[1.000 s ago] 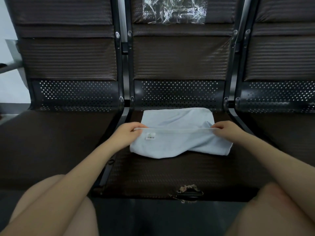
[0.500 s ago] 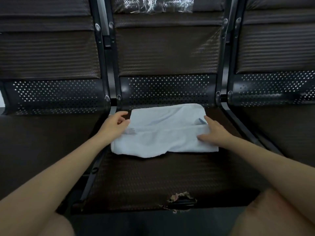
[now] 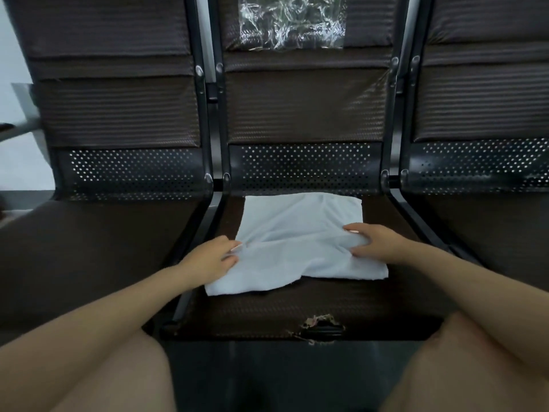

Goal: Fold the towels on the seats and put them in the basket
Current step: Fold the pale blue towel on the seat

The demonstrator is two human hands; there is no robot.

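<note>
**Towel on the middle seat, both hands on it**

Towel (image 3: 300,233), pale and partly folded, lies on the middle seat (image 3: 267,310) of the dark bench. At its 9 o'clock edge the left hand (image 3: 212,257) pinches the cloth. At 3 o'clock the right hand (image 3: 377,243) curls round a bunched fold. Shiny plastic (image 3: 292,22) sits on the seat back at 12 o'clock. A torn spot (image 3: 319,325) shows at 6 o'clock.

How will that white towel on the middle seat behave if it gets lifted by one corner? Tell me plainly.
The towel is probably floppy: it wrinkles and bunches under the left hand and right hand. It likely weighs little, being thin cloth lying flat on the middle seat. Its fold would probably fall open, since the near edge lies uneven.
</note>
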